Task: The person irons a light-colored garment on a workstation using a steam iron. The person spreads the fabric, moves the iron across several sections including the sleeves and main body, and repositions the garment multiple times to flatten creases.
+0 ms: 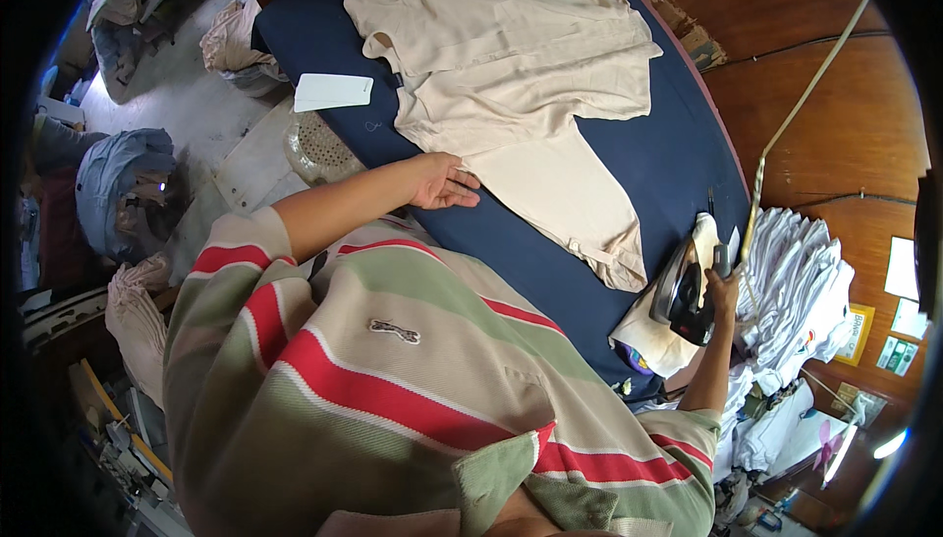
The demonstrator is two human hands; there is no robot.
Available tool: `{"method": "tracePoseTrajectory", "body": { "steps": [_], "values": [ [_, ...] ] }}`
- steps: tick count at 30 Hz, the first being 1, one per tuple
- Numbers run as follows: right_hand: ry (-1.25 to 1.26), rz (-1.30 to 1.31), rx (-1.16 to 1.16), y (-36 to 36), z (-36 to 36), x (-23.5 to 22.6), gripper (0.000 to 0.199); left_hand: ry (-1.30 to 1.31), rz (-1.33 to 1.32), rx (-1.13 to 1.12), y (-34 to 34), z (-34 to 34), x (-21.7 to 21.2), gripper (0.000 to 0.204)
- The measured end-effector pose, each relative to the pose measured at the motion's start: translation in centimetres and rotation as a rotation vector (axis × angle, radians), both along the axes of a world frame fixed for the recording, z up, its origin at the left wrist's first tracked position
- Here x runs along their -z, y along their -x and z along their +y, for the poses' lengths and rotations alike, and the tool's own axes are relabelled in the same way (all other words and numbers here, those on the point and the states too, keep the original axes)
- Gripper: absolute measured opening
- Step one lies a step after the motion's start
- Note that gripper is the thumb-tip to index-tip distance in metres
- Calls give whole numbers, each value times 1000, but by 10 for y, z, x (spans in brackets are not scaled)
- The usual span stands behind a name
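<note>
By the near edge of the cream shirt (516,51), the left hand's (439,183) fingers are bent, a little apart. Right of the shirt, the right hand's (725,293) fingers curl round a hard, black and silver iron (691,309). The soft, wrinkly shirt lies flat on the dark blue worktop (678,144), its long sleeve pointing near and right.

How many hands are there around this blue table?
2. The left hand is at the cream shirt's near edge, fingers loosely open; the right hand grips the iron toward the table's right end. No others show.
</note>
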State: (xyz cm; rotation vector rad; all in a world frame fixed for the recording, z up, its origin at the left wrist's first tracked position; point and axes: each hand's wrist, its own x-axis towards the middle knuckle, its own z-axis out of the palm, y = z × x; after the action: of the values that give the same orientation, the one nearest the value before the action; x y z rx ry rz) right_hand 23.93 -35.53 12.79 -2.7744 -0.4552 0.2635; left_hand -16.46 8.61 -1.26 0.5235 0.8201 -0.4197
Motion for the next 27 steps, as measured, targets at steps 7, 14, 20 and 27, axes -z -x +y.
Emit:
{"method": "tracePoseTrajectory", "body": {
  "steps": [7, 14, 20, 27],
  "values": [
    [64, -622, -195, 25, 25, -8, 56, -1233, -527, 475, -5, -72, -62, 39],
    [-279, -166, -953, 150, 321, 15, 31, -1222, -645, 793, 1, -63, -69, 49],
    [-346, -478, -1640, 276, 511, 66, 37, -1413, -699, 764, 21, -41, -80, 54],
    [51, -356, -1463, 206, 561, 38, 32, -1551, -572, 161, 56, 18, -59, 44]
  ]
}}
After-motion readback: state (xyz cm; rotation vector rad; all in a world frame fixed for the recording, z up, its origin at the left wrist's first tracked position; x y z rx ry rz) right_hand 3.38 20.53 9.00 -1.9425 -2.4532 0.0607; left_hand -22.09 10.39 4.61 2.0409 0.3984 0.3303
